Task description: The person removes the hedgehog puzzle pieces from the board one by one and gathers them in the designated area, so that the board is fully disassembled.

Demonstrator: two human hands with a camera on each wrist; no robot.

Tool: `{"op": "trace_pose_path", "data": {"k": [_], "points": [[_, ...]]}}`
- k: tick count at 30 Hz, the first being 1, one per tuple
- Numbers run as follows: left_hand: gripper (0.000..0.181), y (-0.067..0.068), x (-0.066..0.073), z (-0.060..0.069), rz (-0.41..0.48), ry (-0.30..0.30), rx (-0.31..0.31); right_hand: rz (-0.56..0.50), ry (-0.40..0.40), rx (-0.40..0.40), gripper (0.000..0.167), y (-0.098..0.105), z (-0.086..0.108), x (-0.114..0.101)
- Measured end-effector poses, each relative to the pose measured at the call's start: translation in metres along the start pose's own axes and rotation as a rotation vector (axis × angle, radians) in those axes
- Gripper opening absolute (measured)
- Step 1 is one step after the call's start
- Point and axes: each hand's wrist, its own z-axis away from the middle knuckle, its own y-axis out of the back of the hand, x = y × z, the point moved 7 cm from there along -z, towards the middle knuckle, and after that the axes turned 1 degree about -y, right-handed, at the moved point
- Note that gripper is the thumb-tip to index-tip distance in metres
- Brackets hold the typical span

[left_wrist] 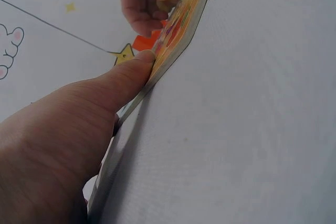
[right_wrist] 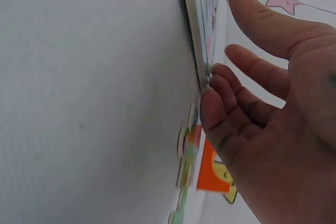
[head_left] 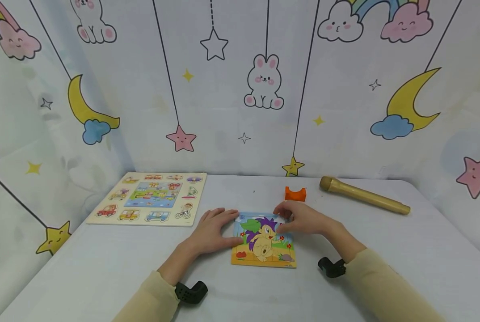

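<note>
A small square picture puzzle (head_left: 263,248), with a purple-haired hedgehog on it, lies flat on the white table. My left hand (head_left: 212,230) lies at its left side, thumb on the picture and fingers stretched toward the far left corner. The left wrist view shows that thumb (left_wrist: 128,77) resting on the puzzle's rim. At the far right corner is my right hand (head_left: 303,218), fingers loosely bent. In the right wrist view, its fingertips (right_wrist: 212,103) touch the puzzle's edge (right_wrist: 195,30); whether the thumb touches the picture I cannot tell.
A larger vehicle puzzle board (head_left: 200,201) lies at the back left. Behind my right hand stands an orange notched piece (head_left: 295,193). A gold microphone-shaped stick (head_left: 364,195) lies at the back right. Several small coloured pieces (right_wrist: 185,148) appear beside the orange piece in the right wrist view.
</note>
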Motion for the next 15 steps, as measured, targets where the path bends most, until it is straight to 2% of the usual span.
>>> {"op": "trace_pose_path", "data": {"k": [7, 15], "points": [[0.080, 0.0004, 0.0003, 0.0000, 0.003, -0.002, 0.002, 0.087, -0.051, -0.006, 0.048, -0.0070, -0.0041, -0.0015], [0.080, -0.0009, -0.0009, -0.0003, -0.014, -0.004, 0.001, 0.102, -0.083, -0.004, 0.048, -0.0078, -0.0036, -0.0068]]}}
